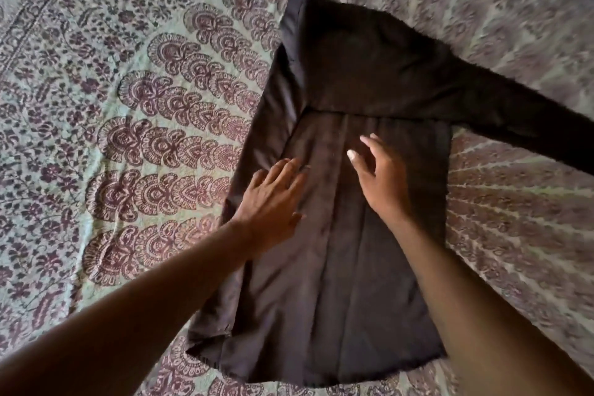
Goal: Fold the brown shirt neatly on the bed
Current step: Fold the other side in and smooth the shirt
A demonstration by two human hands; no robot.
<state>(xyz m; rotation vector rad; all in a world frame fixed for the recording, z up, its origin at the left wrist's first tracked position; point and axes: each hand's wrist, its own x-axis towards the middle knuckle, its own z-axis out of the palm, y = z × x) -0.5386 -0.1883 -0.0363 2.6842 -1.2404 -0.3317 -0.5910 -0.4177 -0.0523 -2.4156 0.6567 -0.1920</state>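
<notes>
brown shirt (347,235) flat on bed (144,74) | left hand (273,199) pressing | right hand (381,177) above

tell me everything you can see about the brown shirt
The brown shirt is dark, smooth woven-looking cloth lying flat on the patterned bedspread, hem nearest the camera. Its left side is folded inward; one long sleeve stretches out to the right. The left hand rests on it with fingers spread; the right hand is open above its middle.
</notes>
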